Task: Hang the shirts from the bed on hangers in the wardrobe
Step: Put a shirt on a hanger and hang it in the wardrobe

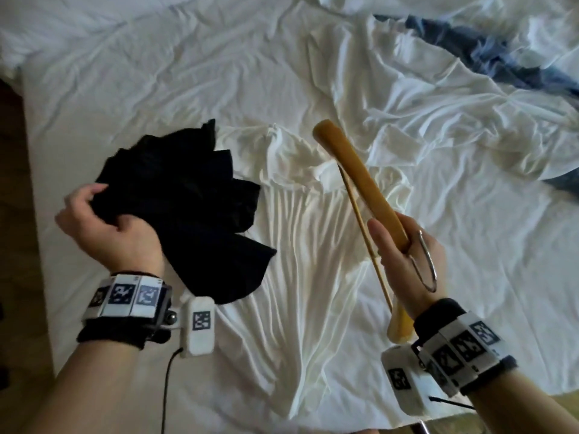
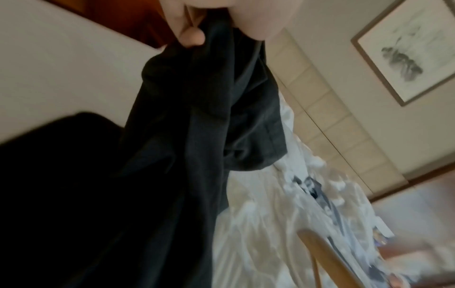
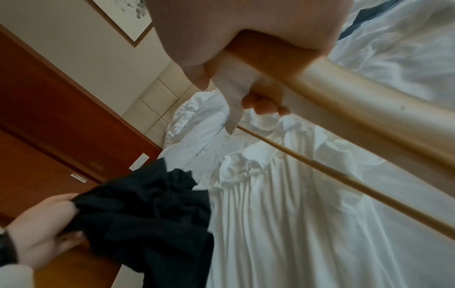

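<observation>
Left hand [image 1: 103, 227] clenched on bunched black shirt [image 1: 188, 208], lifted clear above bed [image 1: 125, 89]; right hand [image 1: 404, 261] wrapped round wooden hanger [image 1: 360, 186] at centre, metal hook [image 1: 424, 261] lying across back of hand; white shirt [image 1: 313, 245] spread flat on bed below; blue garment [image 1: 470, 48] near far edge. Risk: shirt bunched, neck opening not located; hanger arm may enter sleeve or snag fold; hook may catch fabric; wardrobe not in view.

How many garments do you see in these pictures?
3. A black shirt bunched in the left hand, a white shirt spread on the bed, a blue garment among the far sheets. Others may be hidden.
</observation>
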Available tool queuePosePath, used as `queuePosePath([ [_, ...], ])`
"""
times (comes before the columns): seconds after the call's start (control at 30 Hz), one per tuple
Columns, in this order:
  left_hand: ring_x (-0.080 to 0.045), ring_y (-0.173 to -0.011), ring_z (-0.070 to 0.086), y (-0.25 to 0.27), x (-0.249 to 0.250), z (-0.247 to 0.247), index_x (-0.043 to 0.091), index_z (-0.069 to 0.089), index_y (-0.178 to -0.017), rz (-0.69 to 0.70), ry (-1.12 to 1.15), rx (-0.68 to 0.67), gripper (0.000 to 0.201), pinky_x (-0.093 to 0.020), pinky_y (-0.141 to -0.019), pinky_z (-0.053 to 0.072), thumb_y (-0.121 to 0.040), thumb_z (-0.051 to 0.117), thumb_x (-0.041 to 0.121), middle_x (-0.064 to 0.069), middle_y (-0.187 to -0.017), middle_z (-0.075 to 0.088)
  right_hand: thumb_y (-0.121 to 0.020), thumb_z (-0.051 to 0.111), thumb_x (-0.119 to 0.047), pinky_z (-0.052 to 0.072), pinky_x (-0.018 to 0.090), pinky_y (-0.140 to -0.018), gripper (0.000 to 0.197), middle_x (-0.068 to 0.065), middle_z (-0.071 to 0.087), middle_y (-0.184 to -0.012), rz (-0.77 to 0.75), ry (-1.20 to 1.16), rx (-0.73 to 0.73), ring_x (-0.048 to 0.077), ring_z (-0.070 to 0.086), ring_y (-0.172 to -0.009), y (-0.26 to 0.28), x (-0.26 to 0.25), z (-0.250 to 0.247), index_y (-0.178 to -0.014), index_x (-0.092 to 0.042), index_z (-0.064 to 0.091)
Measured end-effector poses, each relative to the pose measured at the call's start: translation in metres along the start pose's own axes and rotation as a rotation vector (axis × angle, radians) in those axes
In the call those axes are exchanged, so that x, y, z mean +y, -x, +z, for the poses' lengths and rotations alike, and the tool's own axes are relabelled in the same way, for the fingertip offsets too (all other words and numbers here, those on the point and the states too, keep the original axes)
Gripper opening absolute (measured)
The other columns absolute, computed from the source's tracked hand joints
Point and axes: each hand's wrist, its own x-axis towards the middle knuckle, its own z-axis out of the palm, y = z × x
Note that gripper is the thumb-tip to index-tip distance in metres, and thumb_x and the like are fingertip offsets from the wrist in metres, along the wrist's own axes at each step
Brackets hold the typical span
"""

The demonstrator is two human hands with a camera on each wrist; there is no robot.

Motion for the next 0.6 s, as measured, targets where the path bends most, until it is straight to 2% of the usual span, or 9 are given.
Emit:
queuePosePath([
  [0.07,-0.028,-0.116,0.057,-0.004,-0.013,-0.017,0.011,0.060,-0.115,-0.058,-0.021,-0.024,0.051,-0.014,-0.100,0.041,-0.072,0.037,-0.002,-0.023,-0.127,0.051,-0.085,0.065,-0.057,0.054,0.037,-0.069,0.043,-0.002,0.067,-0.072,0.010,-0.019,0.000,0.017,0.066,-0.068,0.000,0.001,0.005,-0.113,-0.024,0.067],
  [0.1,-0.028,-0.117,0.056,0.000,-0.020,-0.021,0.007,0.060,-0.116,-0.067,-0.058,-0.073,0.049,-0.011,-0.100,0.039,-0.074,0.040,-0.007,-0.020,-0.130,0.050,-0.086,0.065,-0.056,0.055,0.038,-0.069,0.040,-0.001,0.067,-0.073,0.017,-0.021,-0.010,0.018,0.066,-0.069,0.000,0.002,0.008,-0.111,-0.025,0.067],
  [0.17,-0.033,-0.115,0.055,0.017,-0.032,-0.023,0.005,0.062,-0.117,-0.068,-0.137,-0.215,0.049,-0.020,-0.102,0.041,-0.075,0.046,-0.014,-0.008,-0.125,0.046,-0.088,0.065,-0.053,0.057,0.043,-0.071,0.035,0.001,0.067,-0.073,0.038,-0.018,-0.041,0.019,0.066,-0.070,0.000,0.006,0.012,-0.108,-0.025,0.068],
  [0.2,-0.037,-0.113,0.054,0.026,-0.036,-0.021,0.004,0.062,-0.118,-0.056,-0.163,-0.294,0.049,-0.027,-0.103,0.043,-0.074,0.048,-0.015,-0.008,-0.121,0.043,-0.089,0.065,-0.052,0.057,0.044,-0.071,0.033,0.001,0.067,-0.073,0.049,-0.011,-0.057,0.019,0.066,-0.070,0.000,0.008,0.015,-0.108,-0.025,0.068],
  [0.27,-0.039,-0.113,0.049,0.044,-0.037,-0.013,0.003,0.061,-0.121,-0.020,-0.217,-0.422,0.050,-0.038,-0.104,0.040,-0.074,0.054,-0.012,-0.020,-0.121,0.044,-0.090,0.064,-0.052,0.056,0.040,-0.069,0.034,-0.001,0.066,-0.071,0.061,0.014,-0.073,0.017,0.065,-0.068,-0.001,0.012,0.017,-0.108,-0.024,0.068],
  [0.33,-0.038,-0.114,0.044,0.059,-0.032,-0.003,0.005,0.059,-0.121,0.120,-0.307,-0.465,0.051,-0.045,-0.102,0.038,-0.071,0.060,-0.004,-0.025,-0.126,0.044,-0.090,0.064,-0.051,0.052,0.035,-0.065,0.032,-0.001,0.064,-0.069,0.060,0.009,-0.070,0.016,0.063,-0.066,-0.002,0.015,0.016,-0.106,-0.024,0.069],
  [0.43,-0.038,-0.111,0.048,0.069,-0.008,0.018,0.011,0.064,-0.111,0.432,-0.362,-0.506,0.043,-0.045,-0.093,0.036,-0.069,0.061,0.005,-0.016,-0.127,0.050,-0.091,0.064,-0.048,0.050,0.035,-0.065,0.028,0.003,0.064,-0.071,0.069,-0.022,-0.041,0.018,0.062,-0.068,-0.008,0.016,0.014,-0.100,-0.022,0.069],
  [0.53,-0.032,-0.111,0.052,0.067,0.018,0.056,0.010,0.067,-0.101,0.619,-0.257,-0.675,0.034,-0.045,-0.089,0.043,-0.069,0.063,-0.001,-0.010,-0.115,0.060,-0.093,0.062,-0.047,0.043,0.026,-0.062,0.027,-0.002,0.060,-0.068,0.066,-0.007,0.010,0.008,0.056,-0.064,-0.019,0.020,0.014,-0.091,-0.021,0.066],
  [0.6,-0.029,-0.112,0.055,0.071,0.029,0.086,0.009,0.066,-0.104,0.649,-0.228,-0.855,0.036,-0.048,-0.089,0.047,-0.071,0.063,-0.005,-0.010,-0.111,0.063,-0.093,0.061,-0.048,0.042,0.028,-0.061,0.029,-0.004,0.057,-0.064,0.072,0.009,0.036,0.010,0.055,-0.062,-0.027,0.023,0.016,-0.085,-0.020,0.063],
])
